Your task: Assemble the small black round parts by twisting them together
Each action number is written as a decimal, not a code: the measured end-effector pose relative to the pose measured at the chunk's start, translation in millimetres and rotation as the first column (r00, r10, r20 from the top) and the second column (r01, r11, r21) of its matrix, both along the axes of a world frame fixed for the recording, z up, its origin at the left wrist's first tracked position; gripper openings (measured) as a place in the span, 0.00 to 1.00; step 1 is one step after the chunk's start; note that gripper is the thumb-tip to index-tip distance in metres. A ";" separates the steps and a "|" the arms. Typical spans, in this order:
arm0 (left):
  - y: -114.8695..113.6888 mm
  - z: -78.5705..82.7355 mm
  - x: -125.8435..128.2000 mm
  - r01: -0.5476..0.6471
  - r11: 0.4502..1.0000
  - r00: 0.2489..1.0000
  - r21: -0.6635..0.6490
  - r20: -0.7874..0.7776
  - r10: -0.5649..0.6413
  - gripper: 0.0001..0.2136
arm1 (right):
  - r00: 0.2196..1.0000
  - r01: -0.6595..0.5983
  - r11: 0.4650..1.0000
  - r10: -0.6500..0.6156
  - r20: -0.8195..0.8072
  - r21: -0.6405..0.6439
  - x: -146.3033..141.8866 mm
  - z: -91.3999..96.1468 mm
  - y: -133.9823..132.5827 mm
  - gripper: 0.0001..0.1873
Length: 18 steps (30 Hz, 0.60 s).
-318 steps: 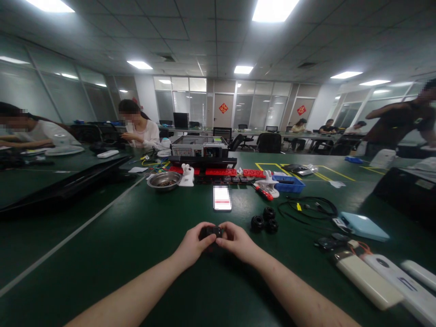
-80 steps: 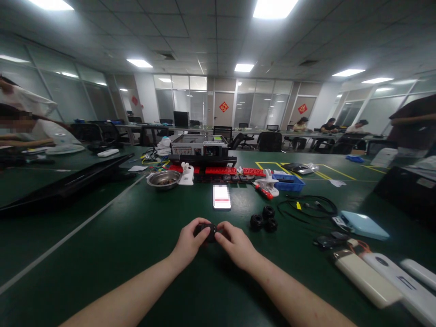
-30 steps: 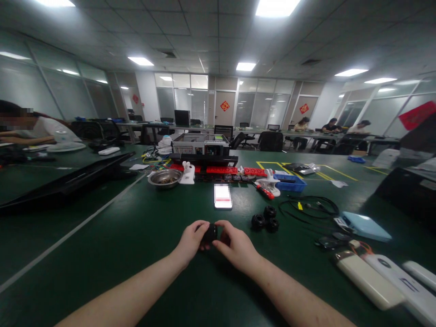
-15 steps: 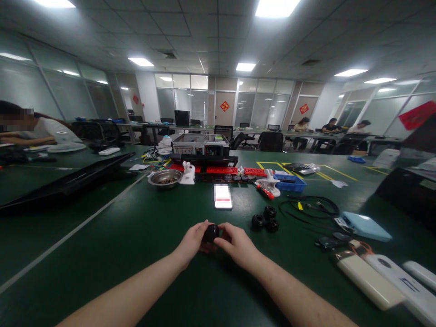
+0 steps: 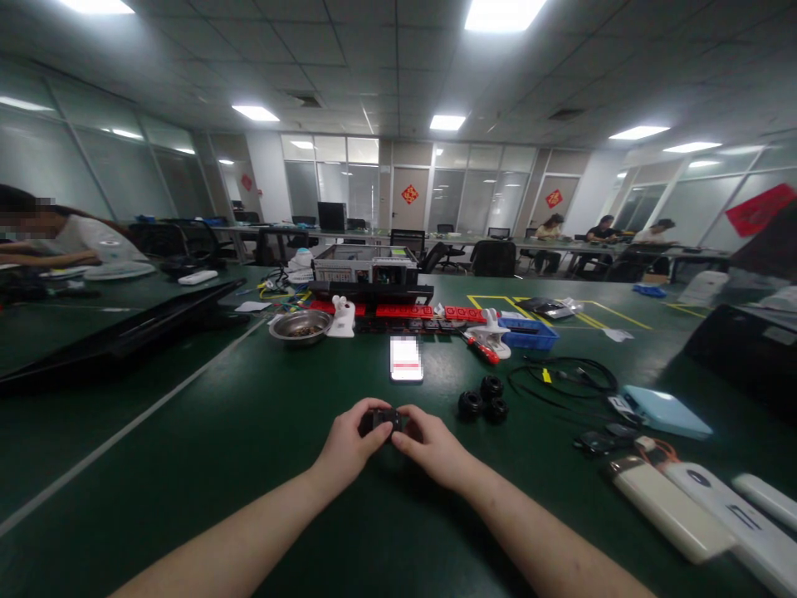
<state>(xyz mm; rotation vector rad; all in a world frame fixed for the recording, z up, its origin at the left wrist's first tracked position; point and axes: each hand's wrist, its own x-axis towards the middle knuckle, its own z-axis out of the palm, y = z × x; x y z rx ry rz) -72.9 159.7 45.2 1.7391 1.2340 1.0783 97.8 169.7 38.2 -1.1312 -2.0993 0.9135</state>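
Both of my hands meet over the green table, just in front of me. My left hand and my right hand both pinch a small black part between their fingertips. What kind of part it is I cannot make out. A little to the right lie three black ring-shaped parts. A phone with a lit screen lies flat just beyond my hands.
Farther back stand a metal bowl, red trays, a blue bin and an open computer case. Black cables, a light blue box and white devices lie at right. People sit at other tables.
The small black part has turned between my fingertips; a second ago it showed a rounded side, now a flatter one. My hands stay in the same spot.
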 end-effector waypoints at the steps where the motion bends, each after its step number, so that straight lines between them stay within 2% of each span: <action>1: -0.9 1.2 -0.8 -0.020 0.999 0.999 0.040 -0.038 0.021 0.14 | 0.999 -0.016 1.000 0.015 -0.048 -0.025 -0.4 -0.2 0.3 0.16; 4: -1.7 3.2 -2.2 -0.047 0.995 0.995 0.084 -0.086 0.054 0.14 | 0.988 -0.053 0.996 0.041 -0.146 -0.074 -1.5 0.4 0.4 0.17; 9: -2.2 2.0 -1.6 0.002 0.998 0.997 0.063 -0.073 0.003 0.16 | 0.992 -0.009 0.998 0.001 -0.129 -0.061 -2.4 -0.5 0.9 0.17; 13: 0.4 -3.5 2.2 0.076 0.986 0.988 -0.147 0.145 -0.054 0.18 | 0.998 0.031 0.999 -0.032 -0.052 -0.009 -2.8 1.7 -1.1 0.10; 15: 3.0 -6.6 4.7 0.091 0.953 0.967 -0.290 0.253 -0.016 0.20 | 0.999 0.041 0.998 -0.042 0.012 0.056 -2.7 5.6 -4.2 0.14; 18: 6.1 -8.4 7.1 0.134 0.867 0.941 -0.480 0.335 0.040 0.23 | 0.993 0.010 0.988 -0.029 0.117 0.156 -1.9 13.5 -9.4 0.21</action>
